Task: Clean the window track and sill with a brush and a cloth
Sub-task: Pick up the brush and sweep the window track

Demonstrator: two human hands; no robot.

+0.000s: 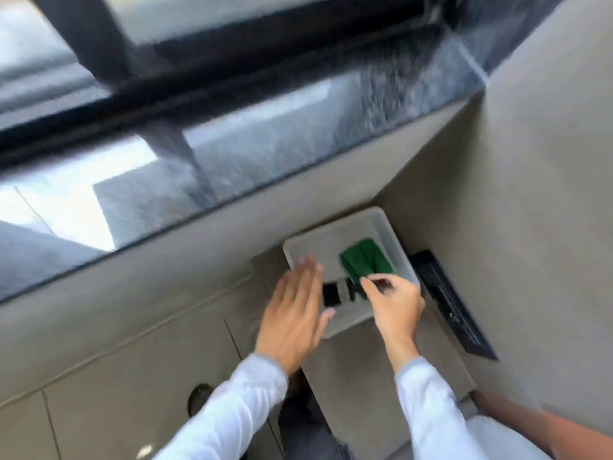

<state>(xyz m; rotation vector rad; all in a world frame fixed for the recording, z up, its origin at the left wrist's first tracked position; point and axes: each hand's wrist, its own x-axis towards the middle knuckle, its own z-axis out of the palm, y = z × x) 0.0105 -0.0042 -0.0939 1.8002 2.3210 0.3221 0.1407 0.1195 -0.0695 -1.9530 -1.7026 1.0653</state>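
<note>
A translucent grey bin (394,240) sits on the floor in the corner below the dark polished sill (265,137) and the black window track (199,94). Inside it lie a folded green cloth (365,258) and a black brush (333,293). My left hand (295,313) hovers flat with its fingers spread over the bin's left rim, holding nothing. My right hand (394,303) is down in the bin with thumb and forefinger pinched where the cloth's near corner meets the brush's right end. Motion blur hides which of the two it touches.
A black floor vent (447,300) runs along the right wall (530,194) beside the bin. The beige wall under the sill stands behind it. My shoe (199,398) rests on the tiled floor at lower left. A brownish shape (530,426) shows at lower right.
</note>
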